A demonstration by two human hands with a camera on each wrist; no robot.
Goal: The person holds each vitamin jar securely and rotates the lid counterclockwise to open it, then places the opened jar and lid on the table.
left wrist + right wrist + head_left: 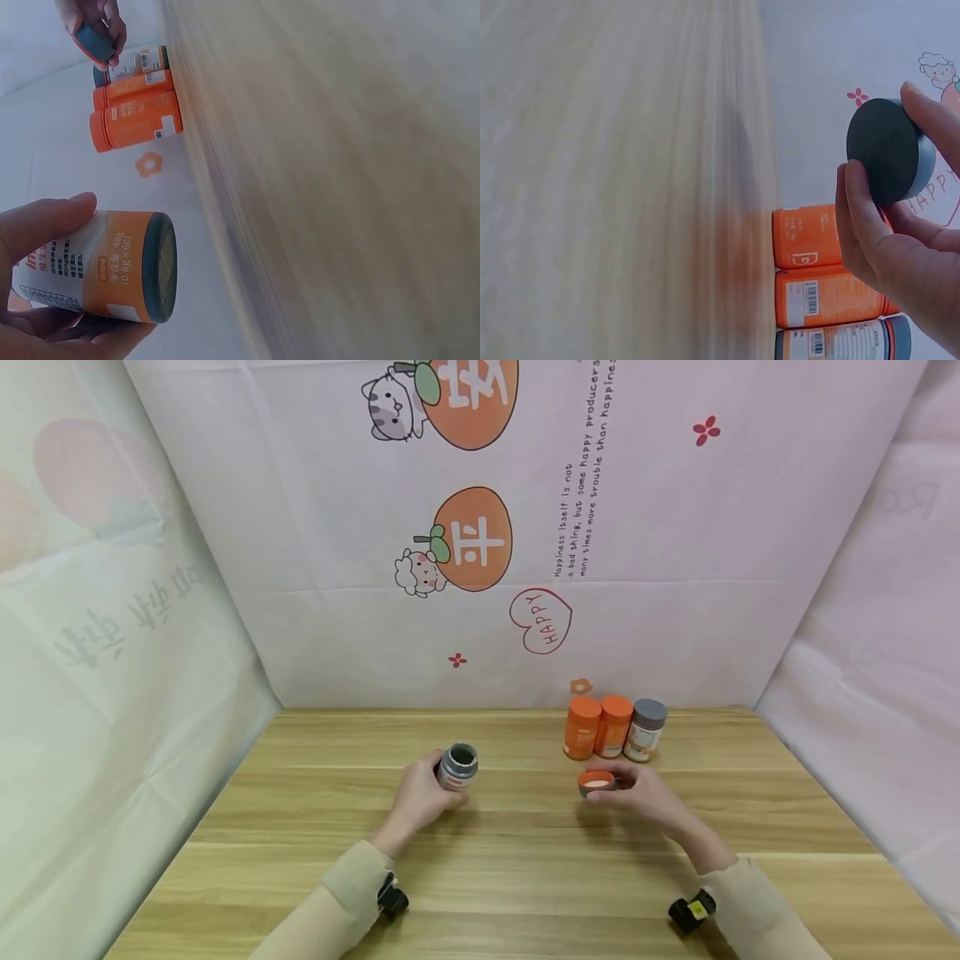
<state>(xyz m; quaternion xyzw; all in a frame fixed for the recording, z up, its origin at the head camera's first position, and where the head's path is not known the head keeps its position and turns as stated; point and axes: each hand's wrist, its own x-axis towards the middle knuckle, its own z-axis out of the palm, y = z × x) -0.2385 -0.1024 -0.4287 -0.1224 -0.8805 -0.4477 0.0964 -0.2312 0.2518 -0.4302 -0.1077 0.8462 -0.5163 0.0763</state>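
My left hand [423,789] grips an uncapped supplement jar [457,768] with a grey neck and a white and orange label; its dark mouth faces up toward the head camera. In the left wrist view the jar [97,266] lies between thumb and fingers, its grey base off the tabletop. My right hand [637,789] pinches a grey jar lid [596,783] by its rim, with the orange and white inside turned up. From the right wrist, the flat grey top of the lid [885,150] shows, held above the table.
Two orange jars [582,728] [613,727] and a white jar with a grey lid [645,731] stand in a row at the back right, just behind my right hand. A wooden table [510,877] lies below. Printed white cloth [337,635] hangs behind and on both sides.
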